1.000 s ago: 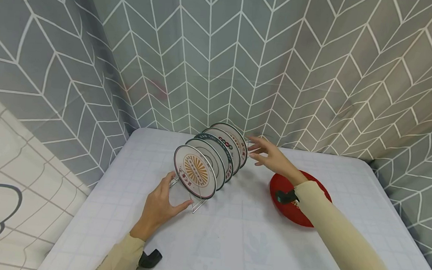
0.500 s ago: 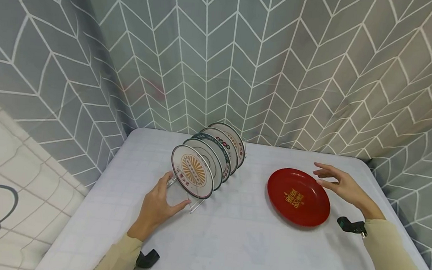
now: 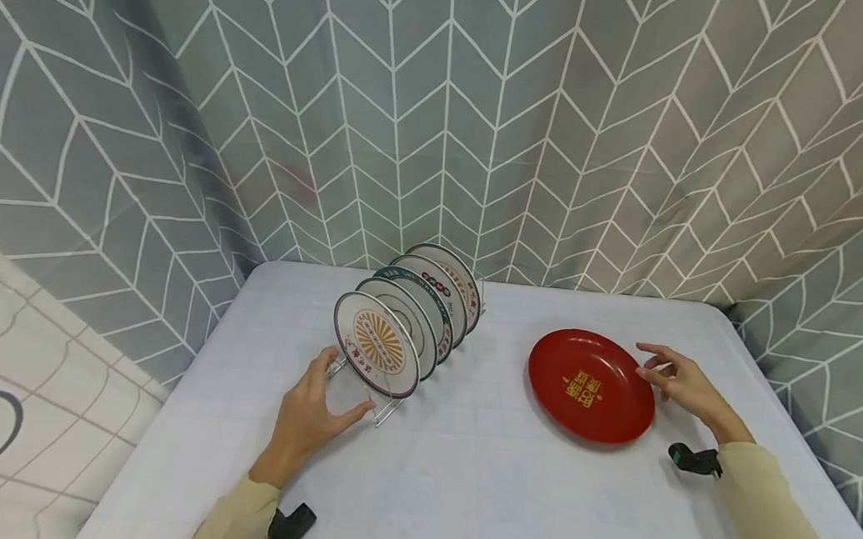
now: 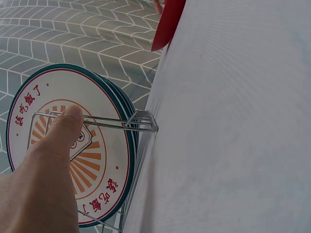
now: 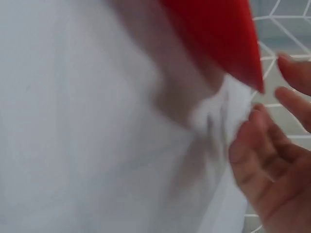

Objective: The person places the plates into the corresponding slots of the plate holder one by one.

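Note:
My left hand (image 3: 308,415) holds the front end of a wire dish rack (image 3: 385,412), its thumb at one side and its fingertips at the other. In the left wrist view, the thumb lies over the wires of the rack (image 4: 104,121). Several patterned plates stand on edge in the rack; the front plate (image 3: 379,343) has an orange sunburst. My right hand (image 3: 689,392) is at the right rim of a red plate (image 3: 579,422) with gold characters. In the right wrist view, its loosely bent fingers (image 5: 248,150) are apart near the rim of the red plate (image 5: 218,39).
A white cloth covers the table (image 3: 461,489). Grey curtains (image 3: 442,120) with white lines hang behind and at the sides. White tile-patterned cloth (image 3: 44,334) lies beyond the left edge. Black wrist devices are on both arms.
My right hand has moved from the back of the rack, over the red plate, to its right rim. The left hand stays at the rack. The head view has shifted slightly.

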The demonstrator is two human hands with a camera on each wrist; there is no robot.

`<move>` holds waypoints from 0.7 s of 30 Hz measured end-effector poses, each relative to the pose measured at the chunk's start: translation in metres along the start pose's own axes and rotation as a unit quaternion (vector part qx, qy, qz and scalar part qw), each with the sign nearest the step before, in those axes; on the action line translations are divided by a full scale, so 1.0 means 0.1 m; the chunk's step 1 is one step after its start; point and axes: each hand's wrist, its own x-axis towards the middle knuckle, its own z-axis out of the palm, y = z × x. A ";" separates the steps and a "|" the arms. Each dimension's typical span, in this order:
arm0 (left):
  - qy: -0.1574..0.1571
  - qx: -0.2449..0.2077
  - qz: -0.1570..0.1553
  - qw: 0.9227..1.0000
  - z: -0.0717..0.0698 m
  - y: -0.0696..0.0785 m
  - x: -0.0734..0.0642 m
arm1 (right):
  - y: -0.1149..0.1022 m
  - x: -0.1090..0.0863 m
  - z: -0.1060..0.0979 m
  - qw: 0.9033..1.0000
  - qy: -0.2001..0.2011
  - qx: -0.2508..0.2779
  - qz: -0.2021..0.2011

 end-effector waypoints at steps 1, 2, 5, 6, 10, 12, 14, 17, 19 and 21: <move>0.001 0.000 0.000 1.000 0.00 0.00 0.00 | 0.02 0.01 0.00 1.000 -0.024 0.002 0.009; 0.002 0.000 -0.001 1.000 0.00 0.00 -0.01 | 0.04 0.02 0.01 0.999 -0.048 0.007 0.016; 0.001 -0.001 -0.002 1.000 0.00 0.01 0.00 | 0.08 0.04 0.03 0.994 -0.097 0.026 0.029; 0.001 -0.001 -0.001 1.000 0.00 0.01 0.00 | 0.08 0.04 0.04 0.993 -0.106 0.039 0.032; 0.002 0.000 0.003 1.000 -0.01 0.01 0.01 | 0.03 0.04 0.08 0.983 -0.125 0.124 0.044; 0.004 0.002 0.004 1.000 -0.01 0.02 0.01 | -0.02 0.04 0.11 0.974 -0.139 0.169 0.053; 0.005 0.003 0.005 1.000 -0.02 0.02 0.01 | -0.08 0.04 0.14 0.967 -0.151 0.197 0.051; 0.005 0.002 0.004 1.000 -0.02 0.02 0.02 | -0.18 0.07 0.18 0.959 -0.175 0.223 0.030; 0.005 0.001 0.004 1.000 -0.01 0.02 0.02 | -0.25 0.09 0.20 0.952 -0.192 0.238 0.008; 0.005 0.000 0.004 1.000 -0.01 0.02 0.01 | -0.31 0.13 0.22 0.944 -0.213 0.250 -0.019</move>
